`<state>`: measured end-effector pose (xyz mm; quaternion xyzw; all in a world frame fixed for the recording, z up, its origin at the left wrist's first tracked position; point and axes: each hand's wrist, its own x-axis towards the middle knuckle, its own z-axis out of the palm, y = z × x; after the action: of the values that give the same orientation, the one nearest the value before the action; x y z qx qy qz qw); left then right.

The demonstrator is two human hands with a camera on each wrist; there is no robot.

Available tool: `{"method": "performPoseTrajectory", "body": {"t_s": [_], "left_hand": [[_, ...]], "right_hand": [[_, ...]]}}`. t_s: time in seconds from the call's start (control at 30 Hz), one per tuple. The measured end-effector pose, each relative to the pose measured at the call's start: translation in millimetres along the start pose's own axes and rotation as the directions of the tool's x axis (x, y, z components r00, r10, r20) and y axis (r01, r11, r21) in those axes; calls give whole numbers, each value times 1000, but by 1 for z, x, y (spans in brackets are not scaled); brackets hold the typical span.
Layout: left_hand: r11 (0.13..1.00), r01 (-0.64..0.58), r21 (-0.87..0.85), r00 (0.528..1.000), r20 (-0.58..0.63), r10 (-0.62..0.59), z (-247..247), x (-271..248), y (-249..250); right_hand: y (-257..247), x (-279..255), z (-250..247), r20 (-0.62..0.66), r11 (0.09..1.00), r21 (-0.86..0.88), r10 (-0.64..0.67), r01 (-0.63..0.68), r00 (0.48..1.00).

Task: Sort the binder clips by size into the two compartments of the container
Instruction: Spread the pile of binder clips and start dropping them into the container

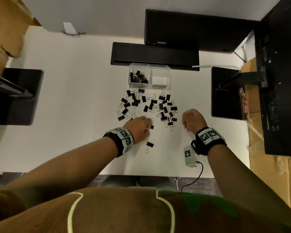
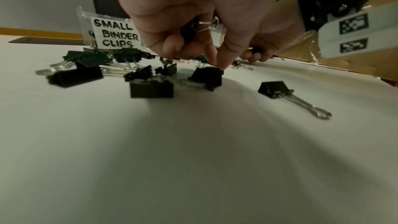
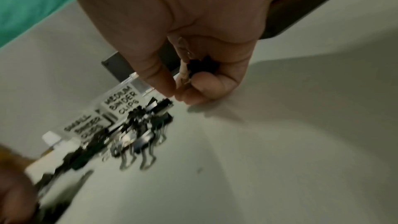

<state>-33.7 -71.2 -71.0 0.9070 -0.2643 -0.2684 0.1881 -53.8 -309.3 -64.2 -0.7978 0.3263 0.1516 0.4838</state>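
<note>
A clear two-compartment container [image 1: 168, 71] stands at the back of the white table. Its left half, labelled SMALL BINDER CLIPS [image 2: 116, 34], holds several black clips [image 1: 138, 76]. The right half, labelled MEDIUM BINDER CLIPS [image 3: 121, 102], looks empty. Many black binder clips [image 1: 148, 106] lie scattered in front of it. My left hand [image 1: 148, 127] keeps one clip [image 2: 206, 25] under its curled fingers, while thumb and forefinger pinch a small clip [image 2: 206, 77] lying on the table. My right hand [image 1: 186, 122] is curled into a fist gripping black clips [image 3: 202, 65], raised just right of the pile.
One lone clip [image 1: 149, 147] lies near my left wrist. Two black monitor bases [image 1: 23, 96] [image 1: 225, 93] flank the work area. A black bar [image 1: 154, 55] sits right behind the container. A small white tagged box [image 1: 189, 155] with a cable lies by my right wrist.
</note>
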Motion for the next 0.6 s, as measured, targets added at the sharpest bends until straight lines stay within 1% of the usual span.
{"method": "performPoseTrajectory", "body": {"t_s": [0.07, 0.13, 0.2, 0.27, 0.4, 0.47, 0.6], "left_hand": [[1000, -8, -4, 1000, -15, 8, -1, 6, 7], [999, -36, -4, 999, -38, 36, -1, 13, 16], [998, -68, 10, 996, -56, 68, -1, 19, 26], [997, -75, -4, 996, -57, 75, 0, 25, 34], [998, -55, -14, 998, -32, 54, 5, 32, 37], [999, -32, -19, 999, -29, 32, 7, 32, 34], [998, 16, -54, 999, -35, -18, 9, 27, 23]], "right_hand": [[6, -3, 8, -8, 987, -153, -54, 53, 998], [8, -9, 18, 18, 971, -216, -96, 97, 995], [7, -14, 29, 71, 958, -242, -143, 156, 987], [5, -16, 36, 104, 945, -260, -175, 197, 979], [1, -14, 32, 75, 959, -236, -145, 159, 987], [0, -14, 29, 73, 955, -239, -164, 176, 984], [-2, -17, 36, 145, 926, -303, -188, 224, 972]]}}
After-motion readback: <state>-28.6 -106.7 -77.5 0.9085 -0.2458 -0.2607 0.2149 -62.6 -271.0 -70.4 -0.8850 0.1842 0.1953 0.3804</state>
